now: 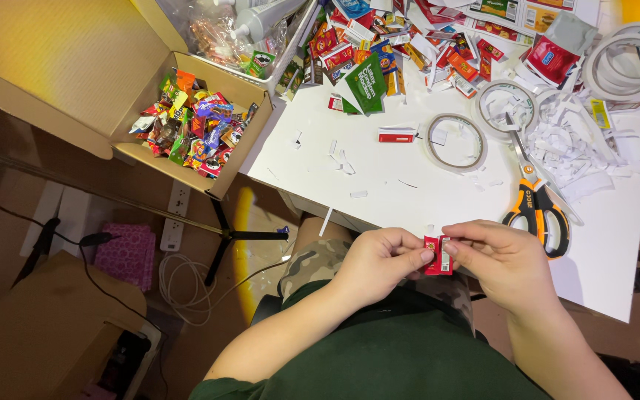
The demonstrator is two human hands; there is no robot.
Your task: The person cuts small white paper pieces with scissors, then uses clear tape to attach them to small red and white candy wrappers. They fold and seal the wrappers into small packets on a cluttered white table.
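**Two hands pinching one tiny red packet at the near table edge**

Both hands meet just below the near edge of the white table [379, 185], over the person's lap. The left hand [379, 261] and the right hand [501, 259] each pinch one small red packet [437, 255] between thumb and fingertips, the left gripping its left side, the right its right side. The packet's far face is hidden, and what is printed on it is too small to make out.

Counting from where I stand: one pair of orange-handled scissors [536, 200] lies just beyond the right hand, blades pointing away. I make out three flat tape rings on the table, one near the middle [455, 142], one behind the scissor tips [504, 100], and a larger stack at the far right corner [626, 59], where I cannot tell how many rolls are piled. One more small red packet [396, 134] lies alone beside the middle ring. A heap of white paper scraps [572, 144] sits right of the scissors.

The strewn printed cut-outs [409, 44] along the far edge are too many and too overlapped to count, and the frame cuts them off. So too the miniature packets filling the open cardboard box [194, 122] off the table's left corner.

The table's middle, between the rings and the hands, holds only a few slivers of paper.
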